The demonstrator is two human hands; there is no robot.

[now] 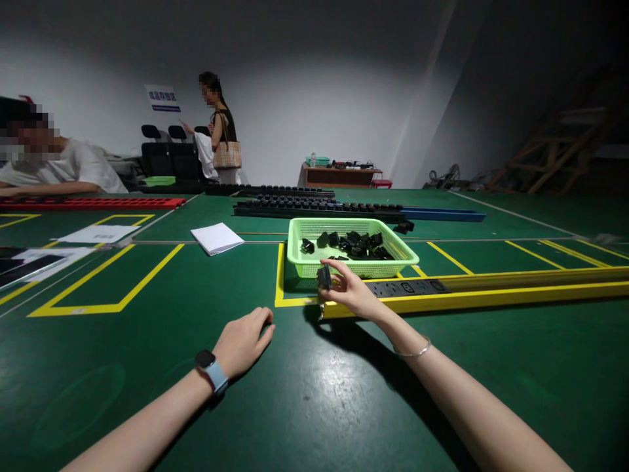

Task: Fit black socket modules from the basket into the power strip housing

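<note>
Between the thumb and fingertips of my right hand [346,288] is a small black socket module [325,276], held upright above the left end of a yellow metal rail [466,299]. Several black sockets [407,287] sit in the rail's channel just right of my fingers. Directly behind stands a light green plastic basket [354,267] with loose black modules [358,244] inside. My left hand [246,341], with a watch at its wrist, rests on the green table, loosely curled with the thumb apart and nothing visible in it.
Yellow tape outlines mark the green table [304,406]. A white paper [217,238] lies left of the basket. Farther back are black rails with modules [314,207], a blue rail [442,215] and a red rail [93,203]. One person sits at left; another stands behind.
</note>
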